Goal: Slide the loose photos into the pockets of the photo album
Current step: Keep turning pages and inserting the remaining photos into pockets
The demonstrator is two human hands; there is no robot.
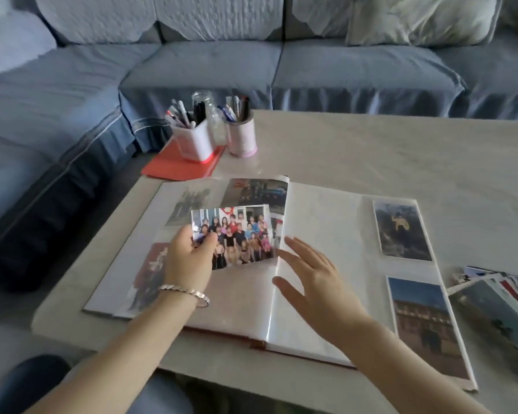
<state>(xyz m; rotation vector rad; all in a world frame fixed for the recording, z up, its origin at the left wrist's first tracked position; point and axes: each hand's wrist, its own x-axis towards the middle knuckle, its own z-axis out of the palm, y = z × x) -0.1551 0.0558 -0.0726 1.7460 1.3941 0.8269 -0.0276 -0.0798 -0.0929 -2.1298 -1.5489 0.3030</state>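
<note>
- Pinching the group photo near its lower left corner with the left grip, thumb on the print, fingers behind it.
- Holding that print tilted above the left page of the photo album, which lies open on the pale surface.
- Hovering the right grip over the album's middle fold, fingers straight and spread, holding nothing; cannot tell whether it touches the page.
- Filled pockets on the right page: an upper photo and a lower photo.
- Fanned just beside the album's right edge: a pile of loose photos.
- Standing at the far left corner of the surface: a square pen holder on a red folder, a round pen holder, and a glass jar between them.
- Beyond the surface, a blue sofa.
</note>
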